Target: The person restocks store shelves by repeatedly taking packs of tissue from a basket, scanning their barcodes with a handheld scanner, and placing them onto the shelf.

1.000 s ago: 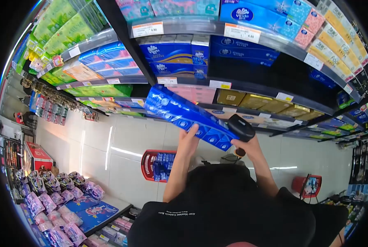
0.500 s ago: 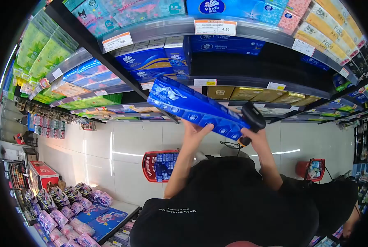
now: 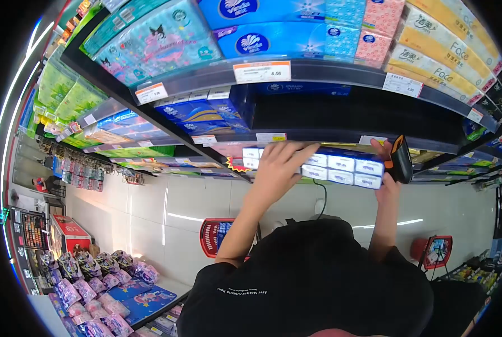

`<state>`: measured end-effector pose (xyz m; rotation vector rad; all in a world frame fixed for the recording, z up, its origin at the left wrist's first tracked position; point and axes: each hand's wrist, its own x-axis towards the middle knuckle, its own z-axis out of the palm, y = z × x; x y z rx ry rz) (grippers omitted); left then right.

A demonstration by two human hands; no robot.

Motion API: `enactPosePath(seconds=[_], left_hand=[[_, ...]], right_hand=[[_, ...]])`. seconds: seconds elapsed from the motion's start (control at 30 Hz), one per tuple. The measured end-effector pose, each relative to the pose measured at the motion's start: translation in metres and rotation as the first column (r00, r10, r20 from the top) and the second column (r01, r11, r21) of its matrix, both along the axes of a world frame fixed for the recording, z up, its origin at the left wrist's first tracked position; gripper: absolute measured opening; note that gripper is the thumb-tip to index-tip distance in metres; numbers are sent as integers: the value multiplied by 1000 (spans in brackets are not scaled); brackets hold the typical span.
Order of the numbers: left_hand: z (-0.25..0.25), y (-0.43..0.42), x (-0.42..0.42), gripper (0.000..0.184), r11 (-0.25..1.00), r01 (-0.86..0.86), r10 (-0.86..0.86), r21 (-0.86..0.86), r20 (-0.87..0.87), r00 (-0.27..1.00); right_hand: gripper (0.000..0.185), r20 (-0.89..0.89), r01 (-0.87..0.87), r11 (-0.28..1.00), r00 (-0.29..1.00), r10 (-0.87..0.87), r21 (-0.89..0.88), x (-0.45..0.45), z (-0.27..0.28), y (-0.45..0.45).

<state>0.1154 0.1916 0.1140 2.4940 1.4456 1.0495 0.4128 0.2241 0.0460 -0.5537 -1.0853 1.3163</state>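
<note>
A long pack of pocket tissues (image 3: 341,167) is held up before the shelf, its white printed ends turned toward me in two rows. Across its left part lies my left hand (image 3: 282,165), fingers over the top edge and gripping it. My right hand (image 3: 388,174) grips the right end, with the thumb side near the lower corner. Against that same hand is a black and orange handheld scanner (image 3: 401,160); whether the fingers also hold it I cannot tell. A dark cable (image 3: 323,205) hangs below the pack.
Ahead, a shelf edge (image 3: 329,76) with price tags carries blue tissue packs (image 3: 268,42). Boxed tissues (image 3: 206,112) stand on the level below. On the floor are a red basket (image 3: 209,238) with blue packs inside and another red basket (image 3: 422,250). Bagged goods (image 3: 88,289) cover a display at lower left.
The pack has turned from its blue side to its white ends and moved right. My left hand has shifted from beneath onto its top. The scanner has moved right with my right hand.
</note>
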Motion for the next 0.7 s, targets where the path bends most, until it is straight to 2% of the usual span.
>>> enactPosePath(seconds=[0.1, 0.13, 0.17, 0.2, 0.23, 0.27, 0.3, 0.4, 0.43, 0.47, 0.53, 0.6, 0.67, 0.7], left_hand=[[3, 41, 25, 69, 981, 18, -10, 194, -45, 999], [-2, 58, 29, 72, 975, 14, 6, 224, -92, 996], [-5, 74, 33, 73, 979, 0, 20, 204, -98, 995], [-8, 89, 36, 74, 983, -13, 32, 184, -103, 994], [-9, 103, 36, 76, 988, -11, 26, 151, -99, 995], [-15, 116, 37, 75, 992, -87, 95, 87, -99, 991], [-24, 133, 33, 71, 993, -77, 88, 92, -119, 989], [-49, 170, 8, 58, 994, -27, 49, 102, -220, 974], [-57, 177, 2, 51, 996, -77, 84, 38, -283, 955], [-66, 182, -3, 51, 996, -80, 87, 34, -295, 952], [-76, 187, -5, 48, 979, -190, 204, 76, -271, 941], [-81, 192, -1, 45, 970, -239, 241, 34, -225, 944], [-83, 191, 6, 43, 926, -311, 356, 212, -226, 907], [-86, 191, 12, 41, 911, -368, 404, 188, -216, 889]], right_hand=[[63, -89, 182, 977, 977, -193, -115, 20, -25, 14], [60, -128, 251, 954, 954, -273, -162, 26, -32, 17], [56, -106, 159, 970, 978, -181, -186, 37, -37, 21], [53, -59, 265, 935, 956, -286, -233, 29, -24, 23], [52, 13, 268, 933, 962, -273, -241, 27, -20, 25], [52, 84, 277, 931, 961, -265, -238, 28, -16, 32], [49, 106, 284, 929, 958, -266, -238, 30, -20, 36], [43, 42, 211, 932, 977, -208, -294, 31, -27, 41], [43, 33, 206, 933, 978, -205, -294, 34, -30, 45], [42, 14, 176, 934, 983, -181, -311, 36, -34, 47], [41, -20, 142, 930, 987, -158, -338, 37, -39, 50], [39, -8, 104, 927, 993, -114, -361, 40, -41, 56], [39, 8, 65, 926, 998, -66, -372, 39, -43, 60], [38, 31, 27, 925, 999, -16, -379, 38, -44, 61]])
